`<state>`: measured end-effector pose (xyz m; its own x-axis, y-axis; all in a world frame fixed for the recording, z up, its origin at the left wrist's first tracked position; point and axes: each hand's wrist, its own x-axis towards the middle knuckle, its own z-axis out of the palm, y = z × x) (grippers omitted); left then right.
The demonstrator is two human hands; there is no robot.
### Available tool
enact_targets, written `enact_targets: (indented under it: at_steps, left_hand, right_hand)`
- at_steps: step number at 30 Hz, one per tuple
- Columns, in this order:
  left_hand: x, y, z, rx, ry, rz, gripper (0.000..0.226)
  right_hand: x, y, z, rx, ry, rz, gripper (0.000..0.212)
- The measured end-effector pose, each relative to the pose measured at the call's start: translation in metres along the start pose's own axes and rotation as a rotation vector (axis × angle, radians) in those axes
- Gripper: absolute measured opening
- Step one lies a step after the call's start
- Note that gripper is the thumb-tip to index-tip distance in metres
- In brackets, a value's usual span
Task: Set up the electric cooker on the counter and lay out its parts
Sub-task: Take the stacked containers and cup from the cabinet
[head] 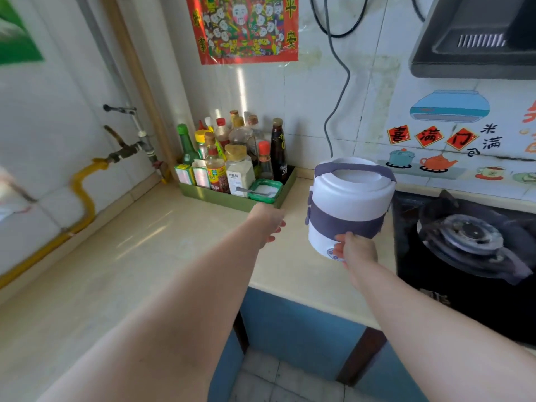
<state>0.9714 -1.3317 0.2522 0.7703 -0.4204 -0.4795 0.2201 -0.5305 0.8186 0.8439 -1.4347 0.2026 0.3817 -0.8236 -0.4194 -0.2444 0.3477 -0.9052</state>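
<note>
The electric cooker (349, 204) is a white cylinder with a grey band and a grey handle folded over its lid. It is tilted slightly, over the beige counter (150, 245), just left of the stove. My right hand (355, 249) grips its lower front, by the control panel. My left hand (268, 221) reaches out to the left of the cooker, a short gap away from it, fingers apart and holding nothing. The lid is on, so the inner parts are hidden.
A green tray (232, 195) crowded with several sauce bottles and jars stands at the back against the tiled wall. A black gas stove (470, 250) lies to the right, under a range hood (478, 39). A yellow gas pipe (81, 204) runs along the left wall. A black cable (338, 105) hangs behind the cooker.
</note>
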Motion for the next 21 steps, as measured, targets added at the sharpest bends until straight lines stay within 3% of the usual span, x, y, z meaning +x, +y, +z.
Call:
enact_targets:
  at_steps: [11,14,18,21]
  left_hand:
    - [-0.136,-0.137,-0.02,-0.064,0.363,-0.152,0.022]
    - [-0.184,-0.179,-0.048,-0.141,0.461,-0.203,0.009]
    - [-0.262,-0.237,-0.09,-0.265,0.661,-0.27,0.023]
    - [-0.333,-0.276,-0.107,-0.346,0.786,-0.359,0.015]
  right_hand:
    - [-0.096,0.078,0.004,-0.358,-0.453,-0.036,0.021]
    - [-0.149,0.1,0.021,-0.433,-0.623,-0.038,0.025]
    - [-0.229,0.126,0.051,-0.518,-0.831,-0.088,0.027]
    - [-0.296,0.15,0.064,-0.559,-0.985,-0.123,0.027]
